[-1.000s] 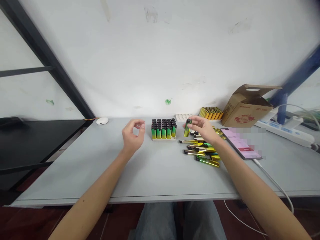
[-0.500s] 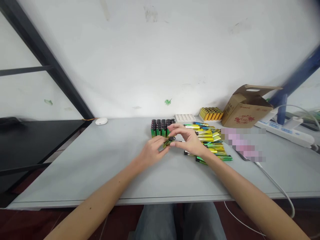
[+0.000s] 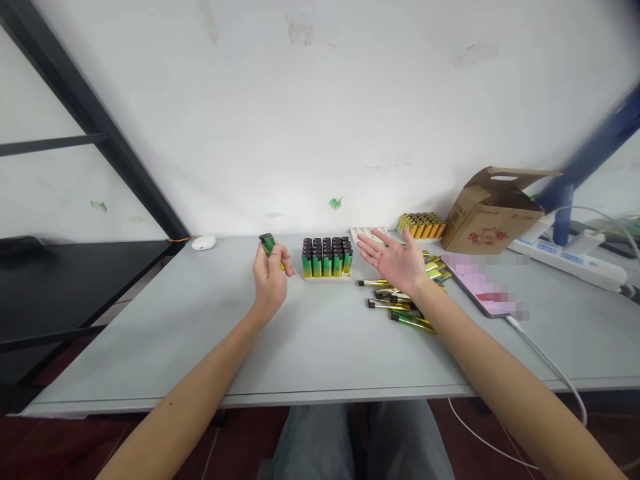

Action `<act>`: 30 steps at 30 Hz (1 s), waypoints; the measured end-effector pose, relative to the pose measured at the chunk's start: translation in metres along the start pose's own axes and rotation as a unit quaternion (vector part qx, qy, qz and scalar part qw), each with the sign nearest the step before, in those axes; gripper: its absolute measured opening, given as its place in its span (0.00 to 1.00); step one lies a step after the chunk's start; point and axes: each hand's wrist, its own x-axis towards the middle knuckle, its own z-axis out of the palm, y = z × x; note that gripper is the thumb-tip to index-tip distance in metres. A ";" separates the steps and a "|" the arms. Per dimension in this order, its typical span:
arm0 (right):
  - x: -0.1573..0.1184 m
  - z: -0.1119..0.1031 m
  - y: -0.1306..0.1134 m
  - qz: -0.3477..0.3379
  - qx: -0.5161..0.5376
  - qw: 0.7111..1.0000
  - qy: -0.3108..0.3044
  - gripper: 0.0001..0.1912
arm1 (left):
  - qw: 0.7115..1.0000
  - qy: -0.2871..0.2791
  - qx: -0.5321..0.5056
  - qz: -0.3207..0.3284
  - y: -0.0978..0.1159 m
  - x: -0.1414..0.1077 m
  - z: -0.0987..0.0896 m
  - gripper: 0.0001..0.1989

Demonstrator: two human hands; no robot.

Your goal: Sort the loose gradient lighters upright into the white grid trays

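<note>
L hand (image 3: 270, 280) is up off the table (image 3: 320, 350), fingers curled, holding a green-and-gold lighter (image 3: 267, 244) in a narrow grip, roughly upright w/ a slight tilt and its black top poking out above the fingers. It's just left of the tray of lighters, not touching the tray.

R hand (image 3: 395, 262) is wide open, palm down, fingers spread toward the back of the table. It hovers over the loose pile of lighters (image 3: 395, 297) and holds nothing. Fingertips are near a white holder (image 3: 367, 233); can't tell if they touch it.

Center of the table: pale tray (image 3: 327, 278) w/ green-and-gold lighters (image 3: 327, 263) packed upright in tight rows, black tops up. The loose pile lies to the right of the tray, lighters flat and criss-crossed, one green-gold lighter (image 3: 413, 322) at the near edge.

Back of the table: block of upright gold-orange lighters (image 3: 421, 225) against the wall, right next to an open cardboard box (image 3: 493, 220). Phone (image 3: 480, 283) lies right of the pile, screen pixelated, w/ white cable (image 3: 545, 360) running off the table edge. Power strip (image 3: 567, 263) sits far right. Small white oval thing (image 3: 203, 243) sits back left, near the black shelf (image 3: 75, 280). Person's jeans (image 3: 315, 440) show below the table edge.
</note>
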 end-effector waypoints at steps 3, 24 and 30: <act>0.000 0.001 0.001 0.012 0.020 1.000 0.003 0.41 | 0.999 0.006 0.006 -0.032 -0.005 0.006 -0.003 0.13; 0.003 -0.004 0.002 0.002 -0.078 0.996 0.047 0.43 | 0.929 -0.113 -0.186 -0.298 -0.012 0.028 -0.018 0.19; 0.003 -0.001 0.000 0.035 0.049 0.994 0.086 0.35 | 0.907 -0.164 -0.207 -0.327 -0.011 0.027 -0.017 0.17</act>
